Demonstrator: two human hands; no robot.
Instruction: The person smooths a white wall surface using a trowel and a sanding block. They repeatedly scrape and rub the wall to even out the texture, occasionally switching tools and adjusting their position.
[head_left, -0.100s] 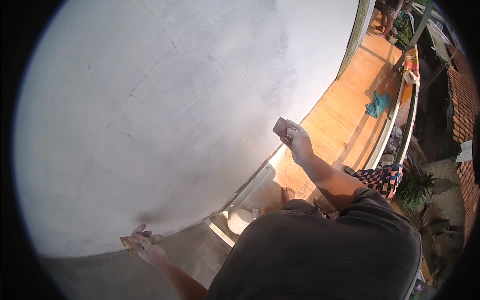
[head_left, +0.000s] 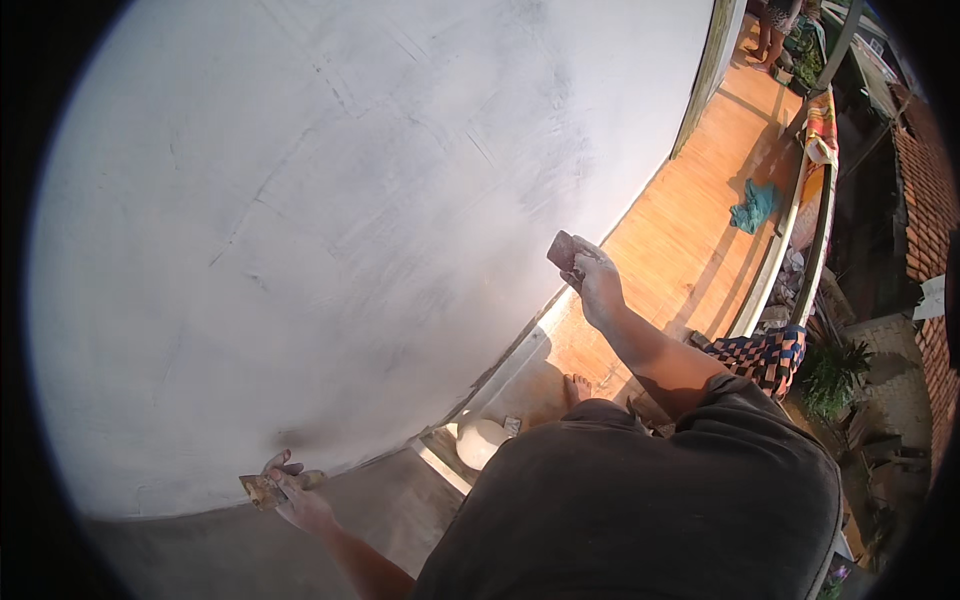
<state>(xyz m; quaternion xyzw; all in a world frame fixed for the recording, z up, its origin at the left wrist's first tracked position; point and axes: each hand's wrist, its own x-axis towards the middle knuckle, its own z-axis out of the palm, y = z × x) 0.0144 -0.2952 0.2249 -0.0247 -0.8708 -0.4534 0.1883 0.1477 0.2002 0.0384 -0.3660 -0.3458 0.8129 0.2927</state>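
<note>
Wall mostly smooth white, grey bare strip at bottom left to do; right hand closed on sanding block nr wall; left hand grips small scraper at lower edge.

The wall is matt white plaster, smooth with fine scratch lines. The floor looks like glossy orange wood. A teal cloth lies crumpled.

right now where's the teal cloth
In the head view the teal cloth lies crumpled on the orange floor at upper right, close to the railing and beyond the right hand, which holds a small block near the white wall.
</note>
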